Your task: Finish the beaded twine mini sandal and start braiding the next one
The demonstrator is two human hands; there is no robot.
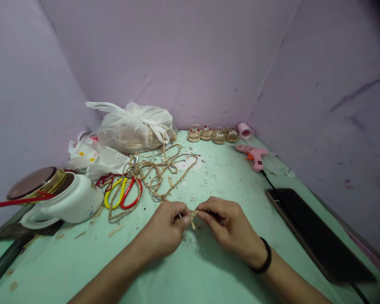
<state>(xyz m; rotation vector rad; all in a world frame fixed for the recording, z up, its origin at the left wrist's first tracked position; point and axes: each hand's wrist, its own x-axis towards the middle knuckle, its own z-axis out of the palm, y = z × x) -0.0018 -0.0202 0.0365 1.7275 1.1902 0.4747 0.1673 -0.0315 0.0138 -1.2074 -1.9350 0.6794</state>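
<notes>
no legible text, blurred print on wrapper [88, 157]

Braid end [194, 216] partly hidden by fingers [185, 221], red stick [19, 203] cropped left

Right of the braided cord [142, 169], an open lane of tabletop [221, 181] runs back to the small woven slippers [205, 134], bounded farther right by the pink glue gun [256, 154], its lead [268, 180] and the black device [319, 234]. Behind the cord, the knotted white bag [136, 128] bars passage. Left of it, the scissors [123, 191] lie among its loops, and the white mug [82, 198] obstructs the way beyond.
</notes>
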